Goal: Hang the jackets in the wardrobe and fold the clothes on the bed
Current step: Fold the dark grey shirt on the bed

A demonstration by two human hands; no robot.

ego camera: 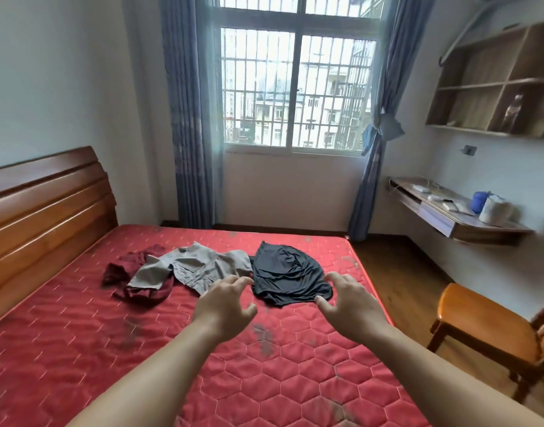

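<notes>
Head view: red quilted mattress point(79, 349) beneath barred window point(295, 87).

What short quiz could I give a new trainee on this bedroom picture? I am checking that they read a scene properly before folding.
1. True or false: the left hand is gripping the grey garment.
2. Which garment lies nearest the headboard? A) black B) grey C) maroon
3. Fill in: the right hand reaches over the near edge of the ____ garment.

Key:
1. False; both hands are open and hold nothing.
2. C, the maroon garment, partly under the grey one.
3. Black: the black garment on the mattress.
</notes>
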